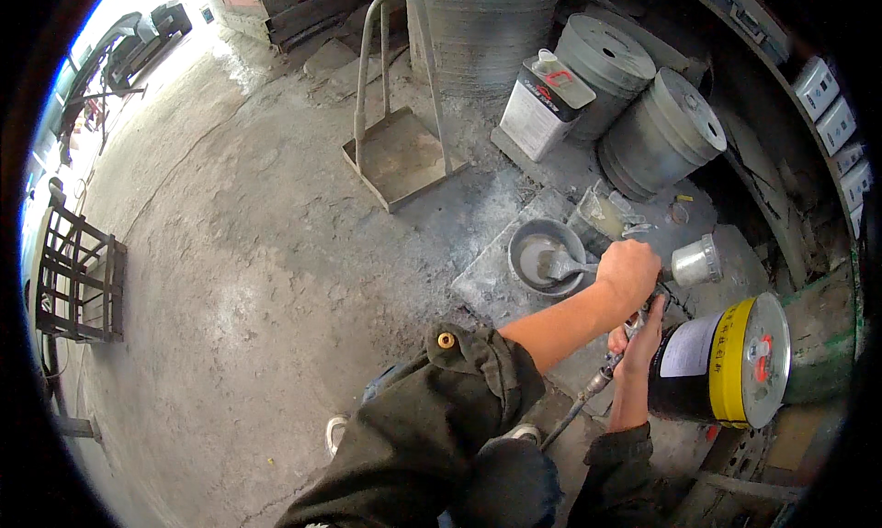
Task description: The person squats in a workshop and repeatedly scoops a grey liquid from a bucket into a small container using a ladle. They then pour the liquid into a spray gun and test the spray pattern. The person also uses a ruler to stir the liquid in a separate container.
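My left hand (pixel 627 273) is closed just right of a grey bucket (pixel 571 241), beside a flat stirrer (pixel 568 267) that rests in it; what its fingers grip is hidden. Below it my right hand (pixel 641 342) is shut on a metal spray gun (pixel 634 322), with a hose (pixel 579 405) running down from it. A silver cup (pixel 695 260) is just right of my left hand. A clear plastic container (pixel 597 214) stands behind the bucket. A black drum with a yellow band (pixel 728 367) is right of my right hand.
A metal stand with tall handle (pixel 400 188) is upper middle. A rectangular can (pixel 537 115), grey drums (pixel 666 133) and a large cylinder (pixel 478 23) are at the back. White packs (pixel 818 92) line the right side. A dark rack (pixel 83 280) sits left on the concrete floor (pixel 220 207).
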Tool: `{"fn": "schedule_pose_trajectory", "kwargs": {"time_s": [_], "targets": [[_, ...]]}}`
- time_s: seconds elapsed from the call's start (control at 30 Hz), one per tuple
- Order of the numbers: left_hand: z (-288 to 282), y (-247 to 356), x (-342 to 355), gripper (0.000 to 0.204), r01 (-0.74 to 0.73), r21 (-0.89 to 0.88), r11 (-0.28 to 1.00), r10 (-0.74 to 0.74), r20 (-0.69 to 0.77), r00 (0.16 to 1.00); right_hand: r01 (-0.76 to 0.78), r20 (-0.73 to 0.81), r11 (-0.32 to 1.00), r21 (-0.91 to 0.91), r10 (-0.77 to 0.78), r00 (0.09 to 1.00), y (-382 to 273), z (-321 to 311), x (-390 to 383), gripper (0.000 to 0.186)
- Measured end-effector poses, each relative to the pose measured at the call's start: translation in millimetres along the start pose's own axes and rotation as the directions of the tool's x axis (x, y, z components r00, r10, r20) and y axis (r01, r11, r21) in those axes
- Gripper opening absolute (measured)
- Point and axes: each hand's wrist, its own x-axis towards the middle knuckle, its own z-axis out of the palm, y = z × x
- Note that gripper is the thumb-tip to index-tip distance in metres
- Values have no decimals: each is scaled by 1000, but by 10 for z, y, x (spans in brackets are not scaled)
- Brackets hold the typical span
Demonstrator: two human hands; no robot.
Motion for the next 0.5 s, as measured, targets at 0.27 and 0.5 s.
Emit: {"fn": "schedule_pose_trajectory", "kwargs": {"time_s": [0.27, 0.5], "targets": [[-21, -132, -191, 17, -7, -77, 997, -1, -99, 995, 56, -25, 998, 30, -55, 998, 18, 80, 2, 59], [80, -201, -1008, 33, 143, -389, 910, -170, -37, 985, 230, -260, 972, -48, -234, 937, -175, 84, -144, 52]]}}
